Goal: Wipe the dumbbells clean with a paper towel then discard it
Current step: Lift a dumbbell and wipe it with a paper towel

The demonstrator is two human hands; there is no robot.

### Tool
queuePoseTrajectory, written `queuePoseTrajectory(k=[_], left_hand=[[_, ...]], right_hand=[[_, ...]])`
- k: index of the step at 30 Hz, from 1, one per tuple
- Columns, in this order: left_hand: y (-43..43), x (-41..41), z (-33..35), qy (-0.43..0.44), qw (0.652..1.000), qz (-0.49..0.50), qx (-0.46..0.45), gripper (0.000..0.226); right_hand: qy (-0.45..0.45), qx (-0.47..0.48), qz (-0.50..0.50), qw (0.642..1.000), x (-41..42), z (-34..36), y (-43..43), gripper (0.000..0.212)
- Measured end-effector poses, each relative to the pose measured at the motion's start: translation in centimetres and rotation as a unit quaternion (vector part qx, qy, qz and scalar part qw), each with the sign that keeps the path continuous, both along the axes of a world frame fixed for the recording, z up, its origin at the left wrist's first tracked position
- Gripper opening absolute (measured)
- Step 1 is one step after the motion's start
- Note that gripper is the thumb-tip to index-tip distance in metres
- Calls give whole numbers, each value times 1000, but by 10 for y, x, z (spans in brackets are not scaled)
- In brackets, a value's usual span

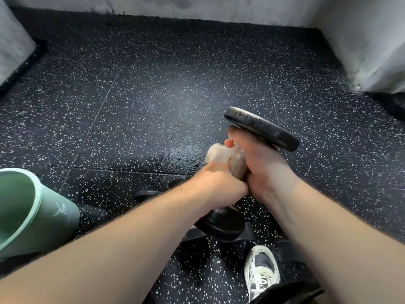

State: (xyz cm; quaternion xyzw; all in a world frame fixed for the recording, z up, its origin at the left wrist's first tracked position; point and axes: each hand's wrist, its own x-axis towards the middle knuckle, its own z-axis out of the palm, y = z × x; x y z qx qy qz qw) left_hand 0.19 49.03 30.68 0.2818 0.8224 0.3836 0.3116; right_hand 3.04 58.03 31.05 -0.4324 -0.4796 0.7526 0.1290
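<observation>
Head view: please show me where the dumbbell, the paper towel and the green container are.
dumbbell (263, 128), head view, on its upper black plate.
paper towel (219, 153), head view, on the crumpled white part beside the handle.
green container (55, 223), head view, on its outer wall.

A gym: black rubber floor tiles (164, 95) flecked with white run up to bare grey walls (361, 29), and a plate-ended dumbbell (269, 130) is in hand.
</observation>
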Motion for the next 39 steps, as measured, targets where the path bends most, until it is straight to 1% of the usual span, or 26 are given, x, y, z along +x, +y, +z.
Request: queuePoseTrajectory(k=[2,6,9,11,13,14,15,16,17,19,20,22,24,25,27,28,29,31,32,33,35,36,37,39], left_hand=[[1,-1,5,-8,999,12,41,27],[-2,-4,8,-122,992,1,37,18],[-5,-6,12,-165,985,-18,35,23],[-8,-9,15,-187,982,-17,27,26],[-9,-11,17,-197,980,-12,30,21],[-10,-12,17,-201,979,-9,36,19],[-9,-12,18,-206,978,-4,41,18],[-9,-12,18,-210,977,2,43,19],[-8,-12,16,-209,977,9,42,22],[-7,-12,11,-194,980,18,35,26],[-7,-12,9,-177,984,16,34,24],[-7,-14,9,-125,992,-7,25,13],[-7,-18,11,-60,997,-48,18,8],[-6,-20,13,-29,997,-68,16,7],[-3,-23,15,19,994,-102,16,5],[-2,-24,15,39,992,-119,15,6],[-1,-25,14,52,990,-132,9,6],[-2,-26,12,72,986,-148,-15,10],[-5,-27,10,73,985,-155,-33,18],[-8,-28,9,73,981,-169,-58,24],[-14,-29,4,81,972,-186,-119,32],[-15,-29,2,85,969,-182,-143,35],[-15,-29,-1,93,967,-177,-158,38],[-13,-27,-3,123,963,-169,-172,42]], right_hand=[[38,-24,43,998,2,1,1,22],[94,-31,150,984,8,7,3,24],[86,-35,238,967,15,13,7,21],[75,-38,276,957,17,12,5,34],[73,-32,261,962,16,10,2,51],[74,-17,247,966,15,9,-1,49],[75,2,233,970,14,9,-4,35],[71,13,221,972,13,9,-7,17],[57,24,205,977,12,7,-8,9],[25,65,173,982,8,1,-10,17],[12,91,159,983,7,0,-11,16],[-1,121,138,983,3,-1,-11,12],[10,120,118,986,1,0,-11,10],[9,126,117,985,0,-1,-11,14],[4,150,111,982,-1,-1,-12,42],[12,149,101,984,0,-3,-11,52],[18,139,92,986,0,-4,-11,49],[16,121,86,989,2,-2,-8,23],[12,105,87,991,3,-3,-6,13],[8,84,95,992,4,-4,-2,14],[-11,33,138,990,6,0,5,25],[-17,18,140,990,6,5,6,27],[-15,13,115,993,5,8,7,28],[5,27,11,1000,2,11,10,29]])
